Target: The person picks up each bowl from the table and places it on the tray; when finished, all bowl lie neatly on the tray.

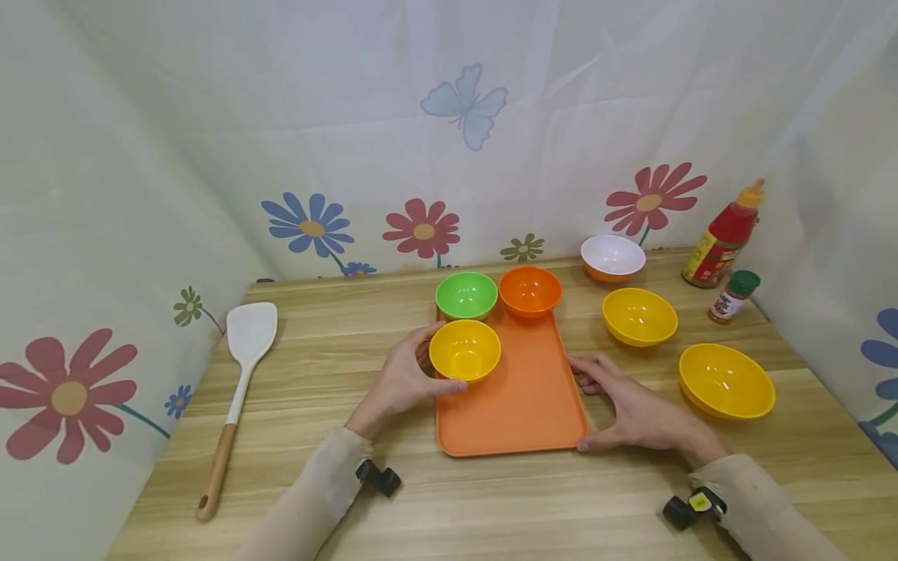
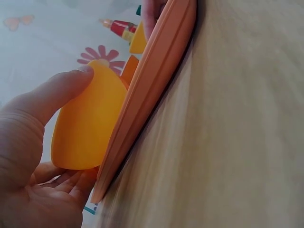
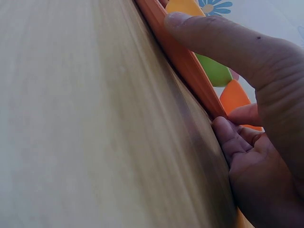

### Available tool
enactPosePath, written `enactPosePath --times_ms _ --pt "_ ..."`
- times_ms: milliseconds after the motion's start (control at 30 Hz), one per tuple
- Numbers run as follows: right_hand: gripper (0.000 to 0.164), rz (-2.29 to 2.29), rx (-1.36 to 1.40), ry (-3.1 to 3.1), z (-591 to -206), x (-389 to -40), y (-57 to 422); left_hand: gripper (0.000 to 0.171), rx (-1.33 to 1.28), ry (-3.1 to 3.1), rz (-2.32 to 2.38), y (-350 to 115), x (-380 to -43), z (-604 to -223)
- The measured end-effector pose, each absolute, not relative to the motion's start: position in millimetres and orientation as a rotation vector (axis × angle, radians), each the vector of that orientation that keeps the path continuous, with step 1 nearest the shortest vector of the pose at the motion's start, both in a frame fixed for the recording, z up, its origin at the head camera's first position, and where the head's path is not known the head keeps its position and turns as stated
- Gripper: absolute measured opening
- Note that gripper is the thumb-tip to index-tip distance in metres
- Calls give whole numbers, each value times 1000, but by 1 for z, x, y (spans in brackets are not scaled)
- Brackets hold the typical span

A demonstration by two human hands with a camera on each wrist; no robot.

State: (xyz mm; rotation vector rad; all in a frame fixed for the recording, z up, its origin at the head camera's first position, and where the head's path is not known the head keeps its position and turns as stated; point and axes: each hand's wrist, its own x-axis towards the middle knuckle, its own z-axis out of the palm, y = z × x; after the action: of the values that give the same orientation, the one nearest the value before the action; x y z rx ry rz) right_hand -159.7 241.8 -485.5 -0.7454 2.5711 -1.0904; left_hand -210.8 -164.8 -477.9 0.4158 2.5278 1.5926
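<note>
My left hand (image 1: 405, 375) holds a small yellow bowl (image 1: 466, 352) by its side, thumb near the front and fingers behind. In the left wrist view the yellow bowl (image 2: 90, 123) is between thumb and fingers, over the rim of the orange tray (image 2: 145, 90). At the tray's right edge is my right hand (image 1: 634, 405), which grips the orange tray (image 1: 519, 417) with the thumb by the near corner and curled fingers farther up the side. A green bowl (image 1: 466, 296) and an orange bowl (image 1: 530, 292) sit side by side at the tray's far end.
Right of the tray stand two more yellow bowls (image 1: 640, 318) and a white-lined bowl (image 1: 613, 259). Behind them are a red sauce bottle (image 1: 722, 243) and a green-capped spice jar (image 1: 733, 298). A white spatula (image 1: 242, 374) with a wooden handle lies at the left. Curtains enclose the table.
</note>
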Motion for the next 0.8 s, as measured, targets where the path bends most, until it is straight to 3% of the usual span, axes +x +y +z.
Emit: enactPosePath --times_ms 800 --pt "123 -1086 -750 2566 -485 -160 242 115 491 2518 1661 -164 -210 -472"
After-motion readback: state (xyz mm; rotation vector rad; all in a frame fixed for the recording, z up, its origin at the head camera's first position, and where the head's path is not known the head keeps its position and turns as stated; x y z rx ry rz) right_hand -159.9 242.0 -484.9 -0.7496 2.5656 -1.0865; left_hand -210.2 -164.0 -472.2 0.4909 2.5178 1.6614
